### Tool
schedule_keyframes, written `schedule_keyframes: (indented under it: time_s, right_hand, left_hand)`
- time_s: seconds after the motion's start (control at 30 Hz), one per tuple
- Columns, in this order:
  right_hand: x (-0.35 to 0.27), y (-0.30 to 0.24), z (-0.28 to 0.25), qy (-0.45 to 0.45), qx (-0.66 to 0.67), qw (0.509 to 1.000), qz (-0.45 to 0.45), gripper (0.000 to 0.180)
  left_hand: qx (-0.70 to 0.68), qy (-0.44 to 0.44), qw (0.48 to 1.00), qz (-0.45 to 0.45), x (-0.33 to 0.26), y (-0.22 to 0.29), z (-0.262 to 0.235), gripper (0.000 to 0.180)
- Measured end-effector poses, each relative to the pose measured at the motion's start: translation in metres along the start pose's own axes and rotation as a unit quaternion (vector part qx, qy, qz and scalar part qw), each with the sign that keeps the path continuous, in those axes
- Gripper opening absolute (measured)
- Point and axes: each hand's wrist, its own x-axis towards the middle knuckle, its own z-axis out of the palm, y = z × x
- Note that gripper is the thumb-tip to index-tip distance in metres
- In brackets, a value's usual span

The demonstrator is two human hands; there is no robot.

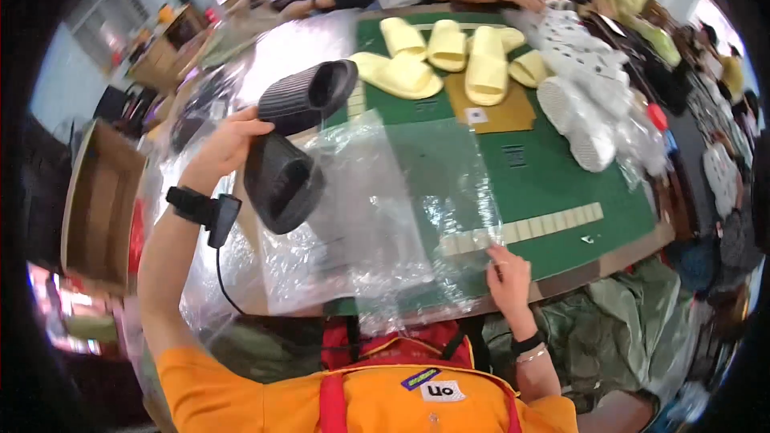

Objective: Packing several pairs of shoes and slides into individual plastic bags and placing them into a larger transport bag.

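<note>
Head view shows the left hand point(223, 144) closed on two black slippers point(279, 184), at ten o'clock from a clear bag point(437, 192) on the desk point(561, 180); the right hand point(510, 279), loosely curled, is at its four-o'clock edge, grip unclear. Readying the bag seems the step in hand; the next move likely calls for parting its film.

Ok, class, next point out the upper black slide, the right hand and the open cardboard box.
Upper black slide point(292, 102): head view, on its ribbed strap.
Right hand point(510, 279): head view, on its middle.
Open cardboard box point(106, 202): head view, on its bare inside.
</note>
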Motion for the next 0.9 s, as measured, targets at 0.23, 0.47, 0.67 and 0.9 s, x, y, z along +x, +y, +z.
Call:
schedule_keyframes:
  time_s: [0.23, 0.47, 0.67, 0.9]
  right_hand:
    - [0.004, -0.002, -0.005, 0.010, 0.187, 0.970, 0.157, 0.027]
    - [0.003, -0.001, -0.040, -0.031, 0.127, 0.986, 0.100, 0.027]
    - [0.002, 0.017, -0.077, 0.101, 0.195, 0.945, 0.243, 0.047]
    - [0.019, -0.035, -0.079, 0.171, 0.273, 0.877, 0.357, 0.060]
  left_hand:
    - [-0.067, -0.018, 0.988, -0.135, -0.052, -0.107, -0.031, 0.034]
    - [0.516, 0.078, 0.834, 0.180, -0.046, -0.142, -0.018, 0.054]
    - [0.566, 0.146, 0.805, 0.104, -0.049, -0.148, -0.002, 0.056]
    - [0.583, 0.235, 0.761, 0.157, -0.048, -0.163, -0.005, 0.055]
